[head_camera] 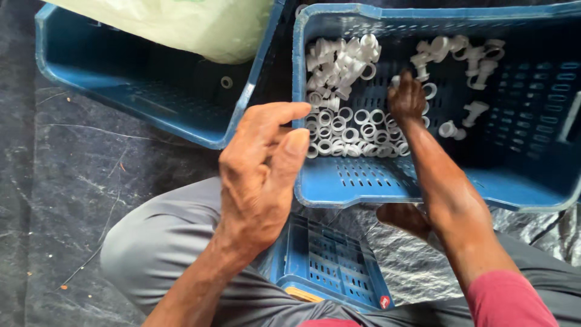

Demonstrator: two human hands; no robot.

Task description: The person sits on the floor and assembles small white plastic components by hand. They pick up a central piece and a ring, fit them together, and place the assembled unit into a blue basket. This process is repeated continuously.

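White rings [354, 130] | right hand [407, 97] touching | left hand [260, 175] beside blue crate [363, 181]

Red sleeve [508, 300] — grey trousers [163, 242]

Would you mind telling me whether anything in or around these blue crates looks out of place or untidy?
One small white ring lies alone in the left blue crate, apart from the rest. In the right blue crate, some rings lie flat in rows beside the right hand, while others are heaped loosely. Nothing looks damaged.
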